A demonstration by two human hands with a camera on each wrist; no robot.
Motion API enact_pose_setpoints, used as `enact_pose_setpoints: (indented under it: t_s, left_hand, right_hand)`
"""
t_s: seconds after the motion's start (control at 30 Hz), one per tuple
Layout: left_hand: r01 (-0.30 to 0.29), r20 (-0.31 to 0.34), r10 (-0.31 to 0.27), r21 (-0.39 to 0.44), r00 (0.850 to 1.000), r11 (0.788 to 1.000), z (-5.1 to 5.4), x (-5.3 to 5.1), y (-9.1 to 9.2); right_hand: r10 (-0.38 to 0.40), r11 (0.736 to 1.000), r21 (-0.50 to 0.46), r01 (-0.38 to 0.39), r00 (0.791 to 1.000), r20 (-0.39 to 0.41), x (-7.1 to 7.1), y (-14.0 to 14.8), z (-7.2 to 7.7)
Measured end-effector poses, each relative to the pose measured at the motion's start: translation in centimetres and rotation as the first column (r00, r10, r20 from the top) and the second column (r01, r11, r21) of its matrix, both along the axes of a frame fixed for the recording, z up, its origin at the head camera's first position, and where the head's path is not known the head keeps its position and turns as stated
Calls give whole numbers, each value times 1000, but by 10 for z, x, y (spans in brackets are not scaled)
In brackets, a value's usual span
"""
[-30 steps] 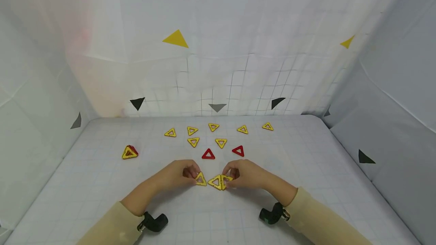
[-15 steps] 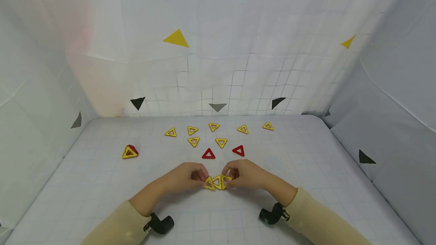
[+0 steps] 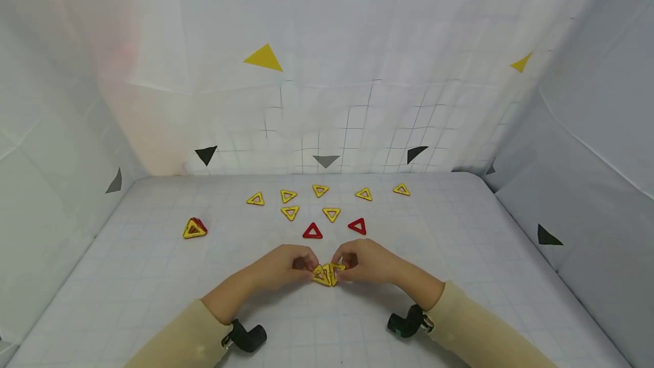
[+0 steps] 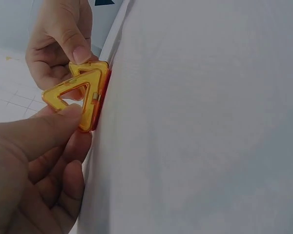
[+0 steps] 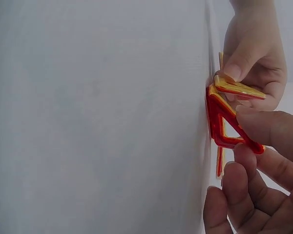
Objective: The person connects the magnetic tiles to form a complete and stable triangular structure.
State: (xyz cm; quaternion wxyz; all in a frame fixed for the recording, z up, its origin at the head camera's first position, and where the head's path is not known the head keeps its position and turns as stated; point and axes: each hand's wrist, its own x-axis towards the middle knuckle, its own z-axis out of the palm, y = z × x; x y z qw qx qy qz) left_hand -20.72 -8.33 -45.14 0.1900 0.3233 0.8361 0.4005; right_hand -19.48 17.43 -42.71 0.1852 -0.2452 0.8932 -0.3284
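Left end: a yellow-and-red triangular piece [image 3: 195, 229] rested on the white table [image 3: 153, 266], well apart from both hands.
Back left: three hollow yellow triangles [image 3: 261, 199] lay scattered.
Left fingers: thumb and fingertips of the left hand [image 3: 286, 263] were nearly together, pinching a yellow tile [image 4: 92, 101].
Left-held tile: it stood tilted, near the table's middle.
Nearer red triangle [image 3: 313, 237]: it lay just beyond the hands.
Between the hands: another yellow tile [image 3: 328, 273] showed, partly covered; whether the left-held one touched it could not be told.
Back centre: two yellow triangles [image 3: 320, 187].
Right-held tile [image 5: 228, 115]: slanted, red on its underside, yellow along its edge.
Right fingers: the right hand [image 3: 370, 260] pinched it between thumb and fingertips.
Other red triangle [image 3: 365, 226]: just beyond the right hand.
Back right: two more yellow triangles [image 3: 369, 194].
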Motion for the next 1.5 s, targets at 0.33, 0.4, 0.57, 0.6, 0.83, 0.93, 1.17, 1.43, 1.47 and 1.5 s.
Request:
enact_pose_setpoints:
  t_s: [0.33,0.4,0.57,0.6,0.83,0.93,1.17,1.43,1.47,1.5]
  left_hand:
    - [-6,19,6,9,1000,1000,2,2,2]
    - [-9,21,9,8,1000,1000,2,2,3]
    - [-16,22,16,3,1000,1000,2,2,3]
    - [-18,22,18,0,1000,1000,2,2,3]
    - [-15,17,15,-8,1000,1000,2,3,4]
    - [-13,12,13,-10,1000,1000,2,2,5]
    - [-6,-8,6,2,1000,1000,0,2,5]
    - [-8,-10,9,10,1000,1000,-2,1,7]
    - [-9,-7,9,11,1000,1000,-2,1,7]
    - [-10,-4,10,9,1000,1000,-1,1,7]
  right_hand:
    - [28,998,-48,-27,1000,15,-2,-1,-4]
    - [36,998,-58,-34,999,22,-3,0,-4]
    - [67,995,-78,-65,997,31,-5,2,-3]
    - [72,994,-79,-69,997,30,-6,2,-3]
    - [87,992,-90,-84,996,27,-8,2,-3]
    - [90,991,-99,-88,996,19,-9,2,-3]
    - [74,993,-97,-73,997,11,-12,2,-7]
    - [73,993,-99,-70,997,25,-12,0,-7]
    - [74,992,-100,-71,997,27,-12,-1,-6]
    - [74,992,-102,-71,997,29,-12,-1,-7]
